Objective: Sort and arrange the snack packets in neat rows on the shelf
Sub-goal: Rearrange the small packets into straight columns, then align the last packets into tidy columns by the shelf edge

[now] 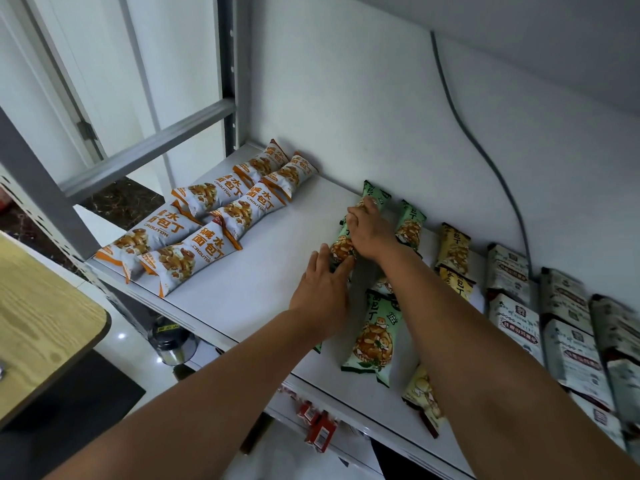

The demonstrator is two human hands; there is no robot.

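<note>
Fingers (360,211) of the right hand (372,233) curl over a green packet (341,249) mid-shelf (277,271); left hand (322,292) presses it, fingers straight. Orange packets (207,230) sit in two rows; green and yellow packets (453,251) look unfinished

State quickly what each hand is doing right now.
Left hand: open, straight fingers touching the green packet.
Right hand: fingers curled on the green packet.

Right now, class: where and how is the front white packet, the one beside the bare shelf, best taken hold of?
Pinch the white packet across its puffy middle, from above, coming from its right, where the shelf is bare. It lies flat, and a neighbouring white packet crowds its left side.
</note>
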